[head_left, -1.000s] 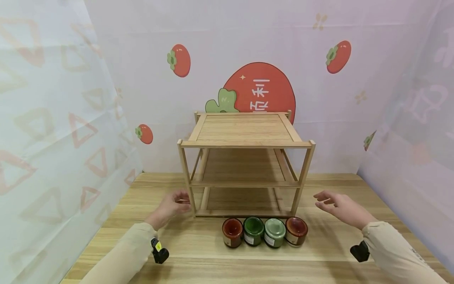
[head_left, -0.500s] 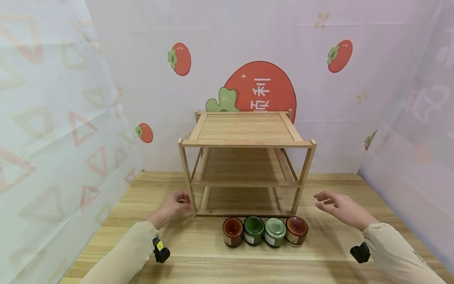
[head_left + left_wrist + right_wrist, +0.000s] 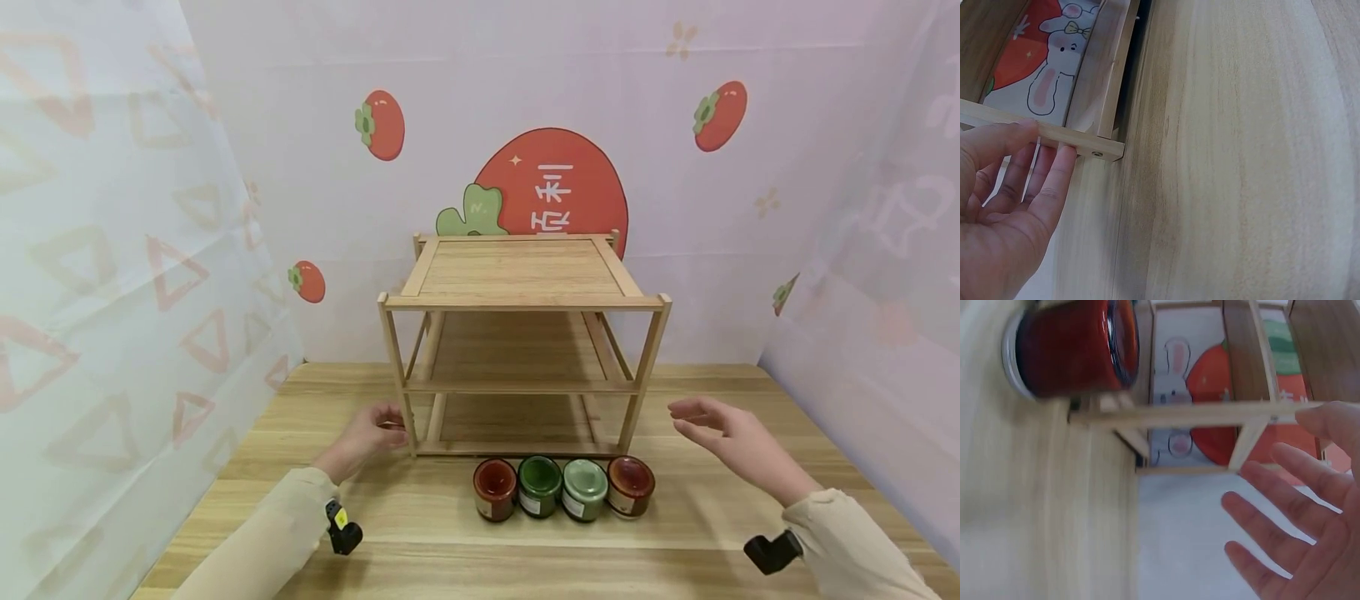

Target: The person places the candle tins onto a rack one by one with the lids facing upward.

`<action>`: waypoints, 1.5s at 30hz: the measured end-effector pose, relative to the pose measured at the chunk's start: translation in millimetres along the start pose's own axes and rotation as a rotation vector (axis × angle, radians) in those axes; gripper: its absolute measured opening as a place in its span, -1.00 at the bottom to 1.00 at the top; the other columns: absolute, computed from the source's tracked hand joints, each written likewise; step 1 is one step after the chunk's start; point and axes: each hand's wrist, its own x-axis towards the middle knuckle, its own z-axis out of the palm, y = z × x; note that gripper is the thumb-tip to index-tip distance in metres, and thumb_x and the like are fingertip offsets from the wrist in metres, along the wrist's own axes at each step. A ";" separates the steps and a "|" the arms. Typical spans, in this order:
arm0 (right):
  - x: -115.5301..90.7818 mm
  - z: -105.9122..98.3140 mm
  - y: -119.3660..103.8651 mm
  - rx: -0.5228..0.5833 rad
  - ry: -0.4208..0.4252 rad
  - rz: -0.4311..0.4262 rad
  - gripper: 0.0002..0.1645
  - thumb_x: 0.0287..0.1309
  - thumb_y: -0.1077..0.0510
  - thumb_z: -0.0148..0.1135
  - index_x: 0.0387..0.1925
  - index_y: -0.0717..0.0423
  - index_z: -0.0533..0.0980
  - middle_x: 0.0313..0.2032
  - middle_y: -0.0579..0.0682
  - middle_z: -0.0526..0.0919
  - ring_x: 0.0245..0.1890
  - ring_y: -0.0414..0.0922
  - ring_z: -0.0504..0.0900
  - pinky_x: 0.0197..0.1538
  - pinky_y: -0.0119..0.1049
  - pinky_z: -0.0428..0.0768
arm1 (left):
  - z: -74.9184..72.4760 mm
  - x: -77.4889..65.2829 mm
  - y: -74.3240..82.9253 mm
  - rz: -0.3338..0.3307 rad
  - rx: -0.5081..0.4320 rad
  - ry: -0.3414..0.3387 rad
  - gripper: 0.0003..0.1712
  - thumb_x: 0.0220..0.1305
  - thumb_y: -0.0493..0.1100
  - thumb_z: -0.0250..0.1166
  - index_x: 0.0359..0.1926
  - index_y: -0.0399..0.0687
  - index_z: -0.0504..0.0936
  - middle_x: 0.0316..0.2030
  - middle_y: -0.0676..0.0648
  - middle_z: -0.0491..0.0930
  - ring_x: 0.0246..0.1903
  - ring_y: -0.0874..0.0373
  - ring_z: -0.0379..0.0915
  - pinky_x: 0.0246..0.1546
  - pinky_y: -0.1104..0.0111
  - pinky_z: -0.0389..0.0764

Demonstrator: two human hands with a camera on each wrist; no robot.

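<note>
A wooden shelf rack (image 3: 525, 304) with several tiers stands in the middle of the table. My left hand (image 3: 369, 435) is at its front left leg; in the left wrist view the thumb and fingers (image 3: 1054, 187) pinch that leg (image 3: 1094, 147) near its foot. My right hand (image 3: 738, 437) hovers to the right of the rack, holding nothing. Its fingers (image 3: 1266, 525) are spread and relaxed beside the front right leg (image 3: 1197, 415) in the right wrist view. Before the rack, a row holds a red glass jar (image 3: 495, 492), a dark green jar (image 3: 539, 487), a pale green jar (image 3: 584, 492) and a brownish-red jar (image 3: 630, 487).
The wood-grain table (image 3: 480, 571) runs back to a patterned cloth wall (image 3: 315, 167). Cloth walls also close off the left (image 3: 112, 292) and right (image 3: 885, 275) sides. The jars sit close against the rack's front edge.
My right hand has shifted slightly to the right, away from the rack. The left hand stays at the leg, and the rack and jars keep their places.
</note>
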 end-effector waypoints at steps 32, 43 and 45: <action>-17.6 88.0 37.5 0.495 -0.064 -0.086 -0.31 0.01 0.19 0.44 0.16 0.31 0.38 0.11 0.28 0.53 -0.01 -0.43 0.54 0.07 -0.54 0.51 | 0.6 0.8 0.4 0.009 0.002 0.003 -0.63 0.19 -0.41 0.28 0.01 -0.42 0.42 -0.12 -0.20 0.55 -0.18 0.14 0.54 -0.07 0.17 0.65; -18.1 91.5 38.4 0.541 -0.154 -0.074 -0.17 -0.04 0.22 0.46 0.23 0.41 0.28 0.13 0.43 0.44 -0.05 -0.43 0.56 0.00 -0.49 0.57 | -0.2 2.0 -1.1 0.008 -0.006 -0.007 -0.63 0.19 -0.42 0.27 0.01 -0.44 0.40 -0.14 -0.20 0.56 -0.18 0.14 0.54 -0.08 0.19 0.66; -17.7 92.0 38.8 0.528 -0.158 -0.056 -0.14 -0.06 0.19 0.48 0.23 0.39 0.28 0.12 0.40 0.45 -0.06 -0.44 0.56 0.00 -0.50 0.56 | 0.2 1.8 -1.0 0.012 -0.006 -0.006 -0.63 0.19 -0.43 0.27 0.01 -0.44 0.40 -0.13 -0.20 0.56 -0.18 0.14 0.54 -0.08 0.19 0.66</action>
